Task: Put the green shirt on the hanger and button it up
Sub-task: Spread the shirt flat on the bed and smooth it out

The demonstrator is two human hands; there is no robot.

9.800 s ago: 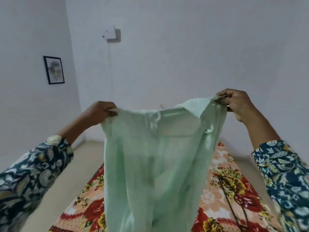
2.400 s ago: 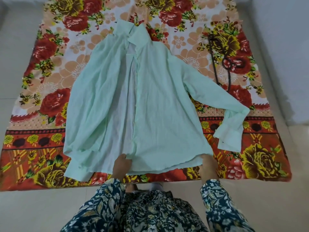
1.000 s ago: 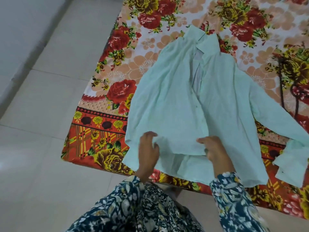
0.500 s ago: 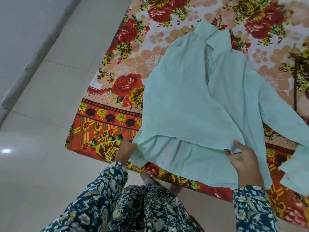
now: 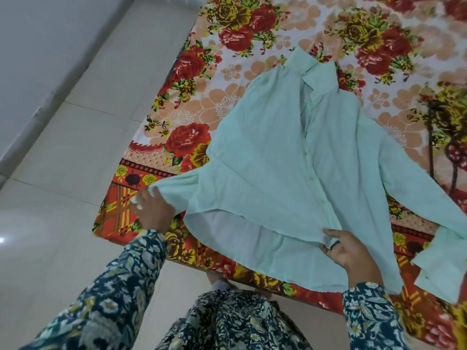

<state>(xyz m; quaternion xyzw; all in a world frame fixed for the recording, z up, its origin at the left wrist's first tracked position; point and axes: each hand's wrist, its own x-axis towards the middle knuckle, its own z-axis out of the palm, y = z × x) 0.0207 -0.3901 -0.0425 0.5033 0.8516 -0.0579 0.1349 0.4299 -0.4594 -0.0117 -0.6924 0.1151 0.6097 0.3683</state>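
Note:
The pale green shirt (image 5: 290, 157) lies front up on a floral sheet (image 5: 227, 72), collar toward the far end, placket closed over but unbuttoned. My left hand (image 5: 154, 210) grips the cuff end of the left sleeve and holds it out to the left. My right hand (image 5: 346, 251) pinches the lower edge of the front panel near the placket. The other sleeve (image 5: 439, 213) stretches off to the right, its cuff folded near the sheet's edge. A dark hanger (image 5: 452, 157) lies on the sheet at the right, partly under that sleeve.
The sheet is spread on a pale tiled floor (image 5: 75, 160). A wall base (image 5: 32, 117) runs along the left. My patterned sleeves and clothing (image 5: 227, 322) fill the bottom of the view.
My left hand has pulled the left sleeve out from under the shirt body toward the left. My right hand still holds the front hem. The view shifted slightly.

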